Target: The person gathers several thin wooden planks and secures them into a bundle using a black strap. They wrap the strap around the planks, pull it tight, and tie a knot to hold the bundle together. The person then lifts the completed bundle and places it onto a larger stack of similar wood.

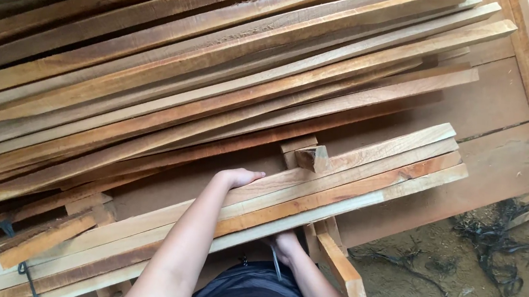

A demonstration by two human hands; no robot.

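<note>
Bundle of four long wooden slats (340, 176), lying from 8 to 2 o'clock across the workbench (492, 166). Left hand (240, 177) clamps over its far edge; right hand (286, 244) grips its near edge from below. Large slat pile (188, 62) at 11 o'clock; short wood block (311, 157) just beyond the bundle.

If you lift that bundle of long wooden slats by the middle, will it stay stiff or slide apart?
The slats look thin and long, so their ends would probably sag a little. Nothing ties them, and they lie loosely side by side, so they may slip apart. The left hand presses the far edge, the right hand the near edge, likely helping.
</note>
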